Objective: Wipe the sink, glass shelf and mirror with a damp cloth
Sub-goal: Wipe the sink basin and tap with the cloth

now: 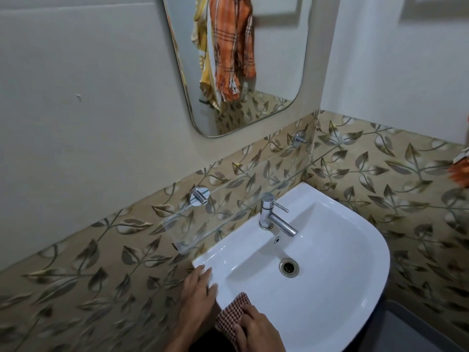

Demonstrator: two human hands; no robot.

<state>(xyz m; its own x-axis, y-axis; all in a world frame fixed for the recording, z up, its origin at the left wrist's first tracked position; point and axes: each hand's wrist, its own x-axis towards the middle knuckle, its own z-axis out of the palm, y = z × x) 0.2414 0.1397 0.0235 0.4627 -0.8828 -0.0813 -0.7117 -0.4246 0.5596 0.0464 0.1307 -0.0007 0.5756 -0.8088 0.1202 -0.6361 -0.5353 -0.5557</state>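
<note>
Head view: red-checked cloth (234, 313) bunched on sink (330, 301) near-left rim, right hand (256, 331) curled over it, gripping. Left hand (198, 293) flat, fingers straight, on sink's left edge beside cloth. Basin white, glossy; drain (289, 267) centre, tap (272, 217) at back. Glass shelf (203, 224) above sink's back-left; mirror (279, 59) higher, reflecting orange towel (233, 47).
</note>
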